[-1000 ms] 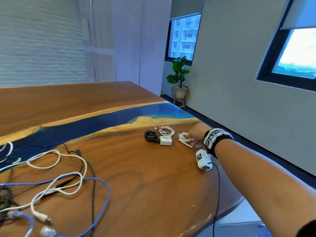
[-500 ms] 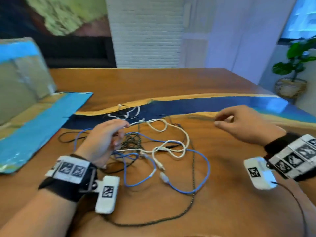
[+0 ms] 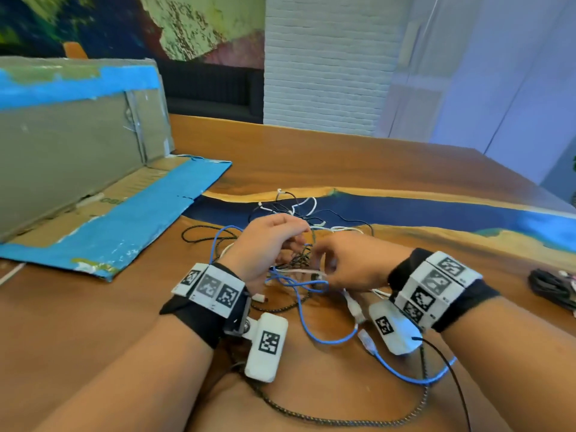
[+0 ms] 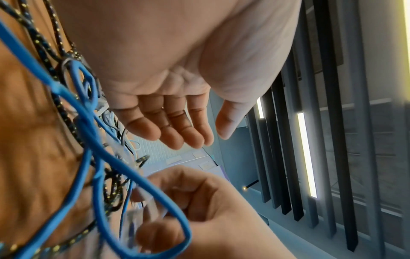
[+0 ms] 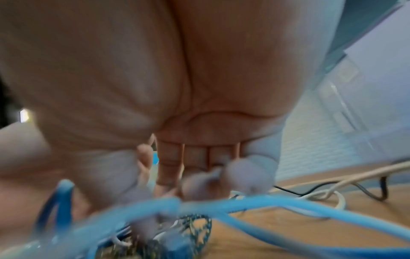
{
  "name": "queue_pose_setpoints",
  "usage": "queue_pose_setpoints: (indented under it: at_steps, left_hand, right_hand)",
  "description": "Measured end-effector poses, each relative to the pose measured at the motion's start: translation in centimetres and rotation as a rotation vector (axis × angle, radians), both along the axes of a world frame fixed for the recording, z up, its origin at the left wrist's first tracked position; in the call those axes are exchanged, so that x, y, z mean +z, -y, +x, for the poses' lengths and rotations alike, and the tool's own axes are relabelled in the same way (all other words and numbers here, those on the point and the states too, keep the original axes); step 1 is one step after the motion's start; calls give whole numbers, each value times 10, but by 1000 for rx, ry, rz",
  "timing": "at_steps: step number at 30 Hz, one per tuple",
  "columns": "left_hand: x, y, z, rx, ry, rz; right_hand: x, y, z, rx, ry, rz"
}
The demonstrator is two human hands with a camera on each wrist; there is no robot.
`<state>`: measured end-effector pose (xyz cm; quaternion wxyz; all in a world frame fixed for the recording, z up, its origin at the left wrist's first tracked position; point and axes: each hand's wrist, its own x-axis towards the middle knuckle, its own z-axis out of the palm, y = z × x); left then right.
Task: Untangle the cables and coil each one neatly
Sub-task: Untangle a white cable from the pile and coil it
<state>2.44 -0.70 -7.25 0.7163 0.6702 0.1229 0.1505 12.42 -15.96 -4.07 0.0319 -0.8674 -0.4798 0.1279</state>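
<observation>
Cable tangle (image 3: pixel 299 263): blue, white, thin black and braided black leads, heaped mid-table (image 3: pixel 124 322), just right of the blue-taped cardboard sheet (image 3: pixel 118 232). 
Left hand (image 3: pixel 265 244): over the tangle's left side; fingers straight and relaxed, holding nothing in the wrist view. 
Right hand (image 3: pixel 352 263): on the tangle's right side; fingers curled, pinching a white cable (image 3: pixel 296 272) among blue loops. 
Coiled black cable (image 3: pixel 551 288): well right of the tangle

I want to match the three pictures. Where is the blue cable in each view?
Head: the blue cable loops on the table below both hands.
Left wrist: it crosses the left side from top to bottom.
Right wrist: blurred, it runs across the bottom.
Shared landmark: the dark braided cable beside it.
</observation>
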Motion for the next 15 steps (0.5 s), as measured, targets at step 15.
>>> queue_pose_setpoints:
  at_steps: [15]
  left_hand:
    - [9, -16, -7, 122, 102, 185]
  right_hand:
    - [-5, 72, 50, -363, -459, 1652]
